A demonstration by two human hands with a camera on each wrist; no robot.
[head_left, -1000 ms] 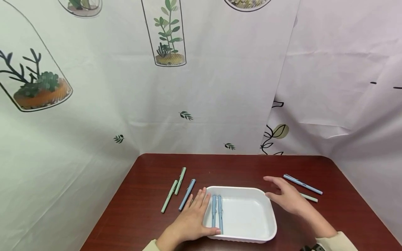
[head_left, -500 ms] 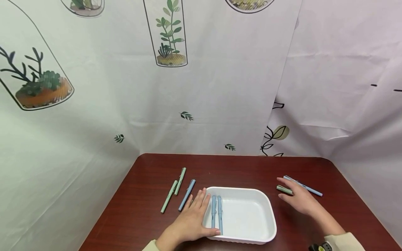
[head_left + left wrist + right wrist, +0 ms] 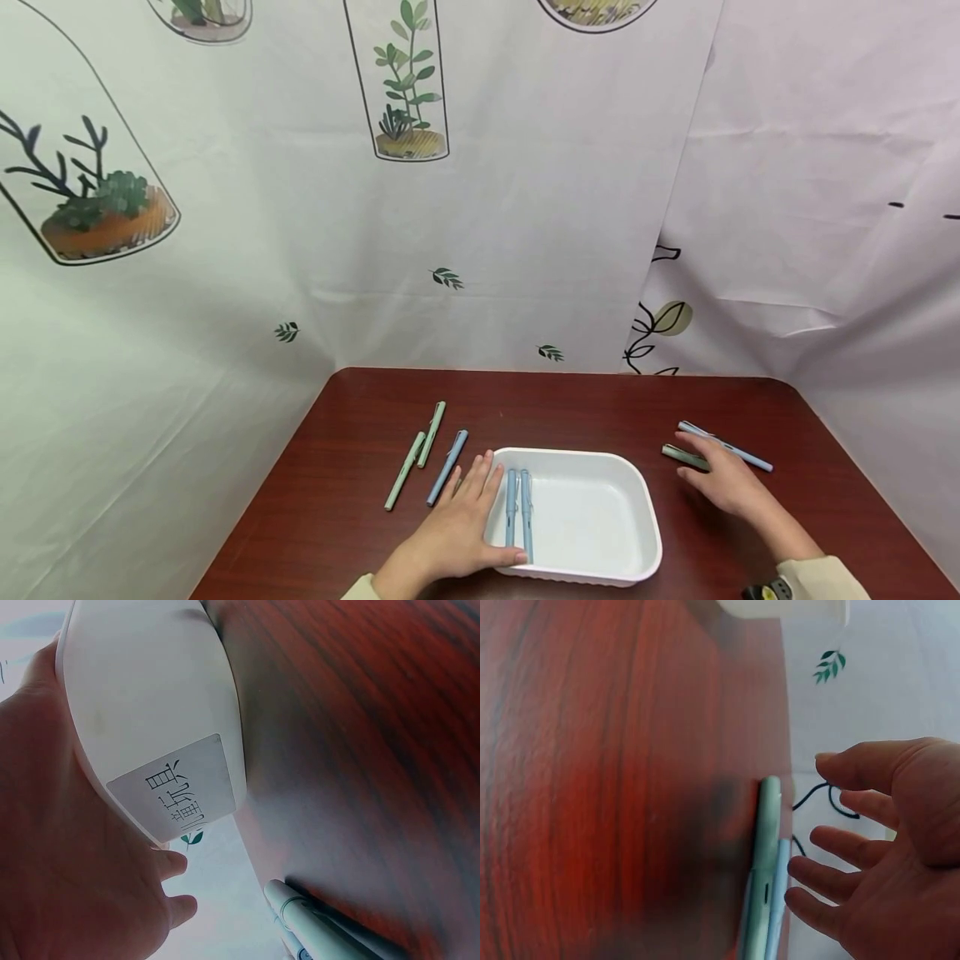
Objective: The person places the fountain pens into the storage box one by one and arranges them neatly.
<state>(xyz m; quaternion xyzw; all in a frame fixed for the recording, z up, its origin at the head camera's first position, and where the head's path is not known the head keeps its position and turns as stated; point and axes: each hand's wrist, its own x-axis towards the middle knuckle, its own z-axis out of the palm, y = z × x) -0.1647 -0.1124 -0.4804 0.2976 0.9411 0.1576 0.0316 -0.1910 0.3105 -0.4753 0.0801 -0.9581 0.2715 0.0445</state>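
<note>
My left hand (image 3: 463, 527) lies along the left side of a white plastic tray (image 3: 576, 575), fingers spread straight and thumb touching the front rim. Two blue pens (image 3: 527, 508) lie side by side inside the tray at its left. My right hand (image 3: 722, 479) hovers over a green pen (image 3: 681, 456) right of the tray, its fingers apart and partly covering it in the head view. In the right wrist view a gap shows between those fingers and the green pen (image 3: 763, 862). Behind it lies another blue pen (image 3: 738, 452), also partly hidden by the hand.
Left of the tray lie two green pens (image 3: 405, 471) and one blue pen (image 3: 447, 468) on the dark red-brown table (image 3: 330, 517). A printed label (image 3: 176, 787) is on the tray's outer wall. A white plant-print cloth (image 3: 495, 233) hangs behind the table.
My right hand has moved right, away from the tray's edge to above the green pen, exposing that pen's left end. The left hand and tray stay in place.
</note>
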